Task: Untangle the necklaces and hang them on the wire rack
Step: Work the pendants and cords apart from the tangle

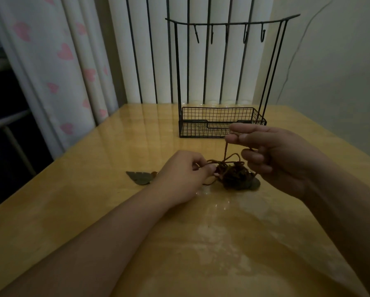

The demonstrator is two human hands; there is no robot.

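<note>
A dark brown tangle of necklace cords lies on the glossy wooden table. My left hand pinches a cord loop at the tangle's left side. Raised above the tangle's right side, my right hand pinches a strand that runs straight down into the knot. A grey leaf-shaped pendant lies flat to the left of my left hand. A round pendant peeks out under the tangle. The black wire rack stands behind, its several hooks bare.
The rack has a mesh basket at its base and a top bar with hooks. Behind the table are a white radiator with dark bars and a curtain with pink hearts. A pale wall stands on the right.
</note>
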